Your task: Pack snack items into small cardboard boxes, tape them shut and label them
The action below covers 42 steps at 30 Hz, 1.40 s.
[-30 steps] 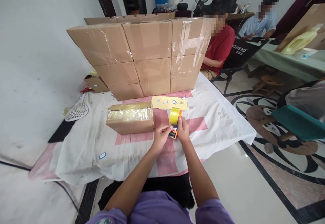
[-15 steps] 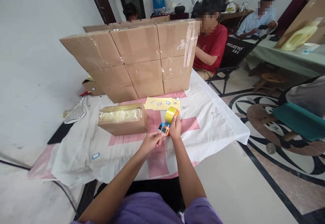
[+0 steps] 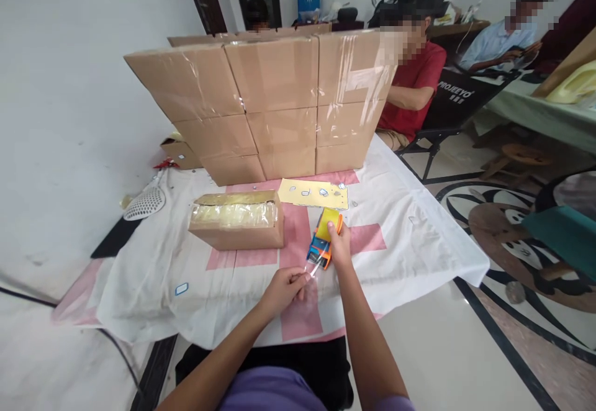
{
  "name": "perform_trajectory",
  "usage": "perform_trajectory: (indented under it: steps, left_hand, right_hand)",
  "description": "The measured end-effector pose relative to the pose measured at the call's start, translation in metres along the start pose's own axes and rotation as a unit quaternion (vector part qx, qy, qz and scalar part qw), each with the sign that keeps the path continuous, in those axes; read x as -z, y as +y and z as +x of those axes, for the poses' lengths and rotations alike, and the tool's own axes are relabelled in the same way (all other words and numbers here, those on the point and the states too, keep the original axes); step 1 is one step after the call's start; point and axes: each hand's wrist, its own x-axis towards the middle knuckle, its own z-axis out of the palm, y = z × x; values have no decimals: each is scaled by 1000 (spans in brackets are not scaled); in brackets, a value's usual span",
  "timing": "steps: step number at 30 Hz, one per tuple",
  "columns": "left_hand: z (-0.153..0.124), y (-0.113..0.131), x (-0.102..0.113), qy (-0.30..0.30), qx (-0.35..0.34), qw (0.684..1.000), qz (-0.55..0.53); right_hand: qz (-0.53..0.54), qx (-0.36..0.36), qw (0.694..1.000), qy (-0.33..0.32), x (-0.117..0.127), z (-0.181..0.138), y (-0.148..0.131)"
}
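My right hand (image 3: pixel 339 243) is closed round a tape dispenser (image 3: pixel 325 237) with an orange and blue frame and a yellow roll. From its blue end a short strip of clear tape (image 3: pixel 313 268) runs to my left hand (image 3: pixel 286 290), whose fingers pinch the strip's end. Both hands are above the front part of the table. To the left of them rests a small cardboard box (image 3: pixel 237 237), with yellow material showing under shiny clear tape on its top. A yellow paper sheet (image 3: pixel 310 195) with small labels lies just beyond the dispenser.
A wall of stacked cardboard boxes (image 3: pixel 279 113) stands at the back of the cloth-covered table (image 3: pixel 410 212). A white slotted plastic scoop (image 3: pixel 146 203) and a small open box (image 3: pixel 181 153) lie at left. A person in red (image 3: pixel 421 100) sits behind the stack's right end.
My left hand has drawn away from the dispenser, pulling out a strip of clear tape. The dispenser has turned and come slightly nearer. The camera view has shifted a little.
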Motion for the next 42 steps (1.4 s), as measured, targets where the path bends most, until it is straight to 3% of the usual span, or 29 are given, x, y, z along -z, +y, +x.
perform_trajectory:
  steps: [3, 8, 21, 36, 42]
  left_hand:
    - [-1, -5, 0, -21, -15, 1000, 5]
    - [-3, -2, 2, -31, -36, 999, 11]
    - [-7, -3, 5, -27, -86, 996, 23]
    - [0, -11, 6, -55, -88, 995, -3]
    - [-8, -14, 2, -47, -92, 995, -16]
  right_hand:
    - [11, -42, 999, -17, 0, 0, -6]
    - [10, -19, 998, -53, -4, -5, -18]
    - [-24, 30, 999, 31, -9, -16, -21]
    - [1, 0, 1000, 18, -9, -10, -17]
    - [-8, 29, 1000, 1, -9, -18, -22]
